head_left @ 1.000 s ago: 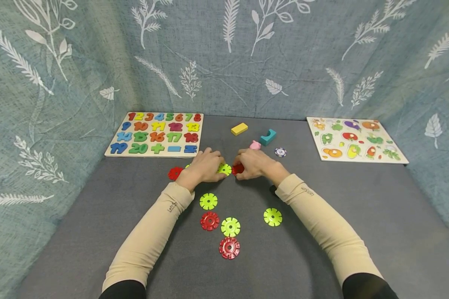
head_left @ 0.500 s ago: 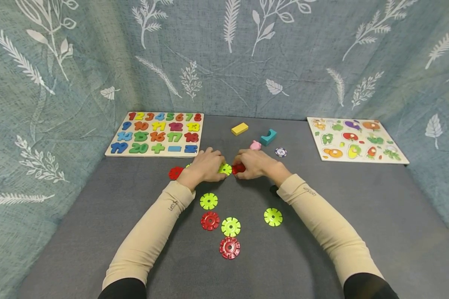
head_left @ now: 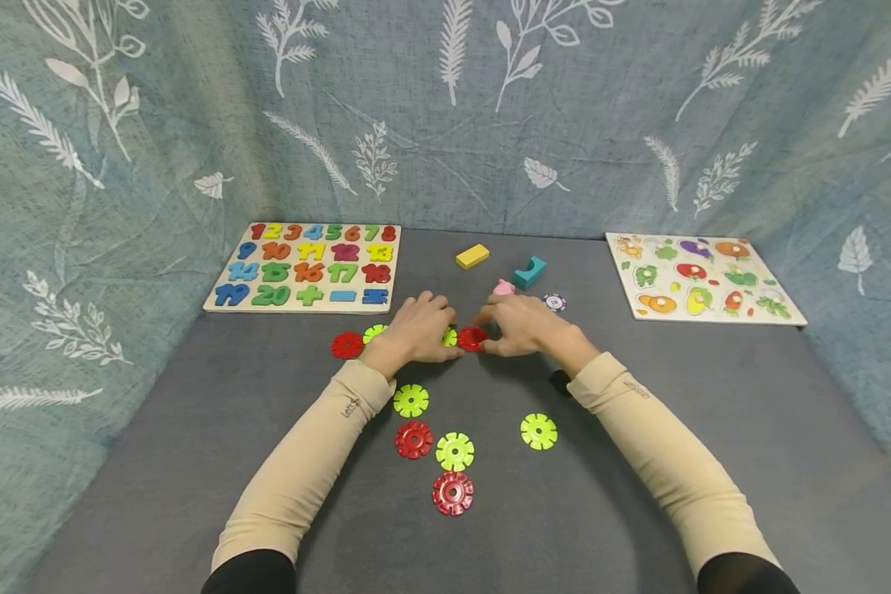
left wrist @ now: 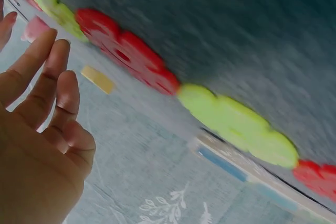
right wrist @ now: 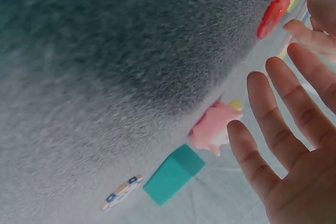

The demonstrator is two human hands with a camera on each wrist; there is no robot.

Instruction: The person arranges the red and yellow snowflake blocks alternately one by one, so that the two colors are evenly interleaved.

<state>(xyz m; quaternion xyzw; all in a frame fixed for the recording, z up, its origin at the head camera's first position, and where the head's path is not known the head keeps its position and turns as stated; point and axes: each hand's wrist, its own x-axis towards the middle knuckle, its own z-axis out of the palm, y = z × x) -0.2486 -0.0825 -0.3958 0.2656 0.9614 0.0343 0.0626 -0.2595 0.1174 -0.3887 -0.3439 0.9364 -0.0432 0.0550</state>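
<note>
A row of slotted plastic discs lies on the grey table, alternating red and yellow-green. At its left end are a red disc (head_left: 347, 346) and a yellow-green disc (head_left: 374, 332). The middle red disc (left wrist: 126, 51) is hidden by my left hand in the head view. My left hand (head_left: 416, 330) arches over the row, its loosely bent fingers around another yellow-green disc (head_left: 450, 337); in the left wrist view the visible fingertips stand apart from the discs. Beside the right-end red disc (head_left: 472, 338), my right hand (head_left: 520, 326) has its fingers spread, holding nothing.
Nearer me lie loose discs, such as a yellow-green disc (head_left: 539, 431) and a red disc (head_left: 453, 493). Behind the hands sit a yellow block (head_left: 473, 256), a teal block (head_left: 529, 273), a pink toy (right wrist: 215, 127) and a poker chip (head_left: 554, 303). A number board (head_left: 408, 227) and vegetable board (head_left: 713, 313) flank them.
My right hand has let go of the red end disc and spread its fingers, shifting right. My left hand has moved slightly right along the row, uncovering more of the yellow-green disc near the left end.
</note>
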